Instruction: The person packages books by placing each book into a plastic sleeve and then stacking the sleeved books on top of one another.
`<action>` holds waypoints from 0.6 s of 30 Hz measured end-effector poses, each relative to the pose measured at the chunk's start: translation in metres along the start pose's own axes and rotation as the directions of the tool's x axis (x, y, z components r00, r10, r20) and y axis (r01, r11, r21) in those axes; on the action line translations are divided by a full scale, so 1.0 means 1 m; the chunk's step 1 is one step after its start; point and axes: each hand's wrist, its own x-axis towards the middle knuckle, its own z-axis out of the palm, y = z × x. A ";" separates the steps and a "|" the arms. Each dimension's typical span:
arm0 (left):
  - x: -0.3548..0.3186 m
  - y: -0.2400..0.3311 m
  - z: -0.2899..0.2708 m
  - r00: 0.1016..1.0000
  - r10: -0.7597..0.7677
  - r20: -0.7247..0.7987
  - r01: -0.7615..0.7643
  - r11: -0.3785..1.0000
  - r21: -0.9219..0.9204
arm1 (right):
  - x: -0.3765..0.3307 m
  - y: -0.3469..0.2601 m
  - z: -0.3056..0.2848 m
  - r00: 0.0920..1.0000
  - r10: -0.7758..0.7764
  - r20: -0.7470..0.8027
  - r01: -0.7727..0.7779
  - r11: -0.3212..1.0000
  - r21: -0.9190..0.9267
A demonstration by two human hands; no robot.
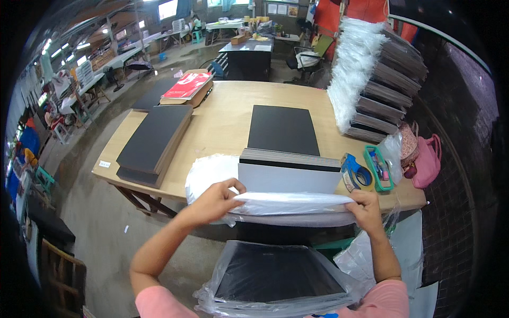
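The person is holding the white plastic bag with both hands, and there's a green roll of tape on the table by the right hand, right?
Almost. Both the left hand and right hand do hold the white plastic bag, but the roll of tape on the table is blue, not green. The head view shows it.

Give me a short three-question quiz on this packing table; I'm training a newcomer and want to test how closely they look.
1. True or false: both hands grip the clear plastic bag at the near edge of the table.
2. What lies flat on the table just beyond the stack of dark boards?
A. a single black sheet
B. a red bucket
C. a pair of scissors
3. Which hand is nearer the tape roll?

Key
1. True: the left hand and right hand each pinch the bag.
2. A, the black sheet.
3. The right hand.
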 end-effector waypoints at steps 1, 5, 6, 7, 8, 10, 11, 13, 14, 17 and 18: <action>0.008 -0.016 -0.006 0.981 0.132 0.143 -0.089 0.957 -0.275 | 0.001 0.002 -0.005 0.972 0.201 0.124 -0.225 0.949 0.220; 0.005 -0.044 0.013 0.918 -0.159 0.365 0.377 0.637 -0.672 | -0.015 0.030 0.009 0.742 0.454 0.493 -0.658 0.354 0.664; 0.002 -0.057 0.020 0.904 -0.190 0.384 0.422 0.543 -0.726 | -0.027 0.047 0.020 0.750 0.434 0.498 -0.641 0.295 0.709; -0.002 -0.078 0.023 0.892 -0.125 0.435 0.443 0.441 -0.781 | -0.039 0.058 0.030 0.758 0.414 0.504 -0.623 0.230 0.747; -0.005 -0.103 0.024 0.877 -0.050 0.477 0.465 0.337 -0.819 | -0.049 0.058 0.038 0.843 0.260 0.471 -0.526 0.218 0.822; -0.008 -0.138 0.040 0.867 -0.091 0.489 0.494 0.278 -0.824 | -0.070 0.064 0.048 0.841 0.332 0.427 -0.491 0.138 0.860; -0.008 -0.146 0.049 0.856 -0.150 0.494 0.516 0.275 -0.811 | -0.083 0.083 0.054 0.803 0.398 0.443 -0.535 0.156 0.830; -0.005 -0.218 0.080 0.843 -0.034 0.537 0.534 0.174 -0.827 | -0.114 0.156 0.081 0.813 0.329 0.480 -0.574 0.315 0.756; -0.007 -0.235 0.093 0.845 -0.089 0.528 0.534 0.216 -0.818 | -0.119 0.154 0.095 0.785 0.411 0.463 -0.604 0.345 0.719; -0.011 -0.253 0.127 0.870 -0.241 0.431 0.494 0.399 -0.773 | -0.140 0.193 0.113 0.749 0.424 0.510 -0.659 0.563 0.500; 0.003 -0.278 0.142 0.847 -0.266 0.460 0.529 0.353 -0.771 | -0.147 0.203 0.113 0.816 0.313 0.486 -0.541 0.710 0.451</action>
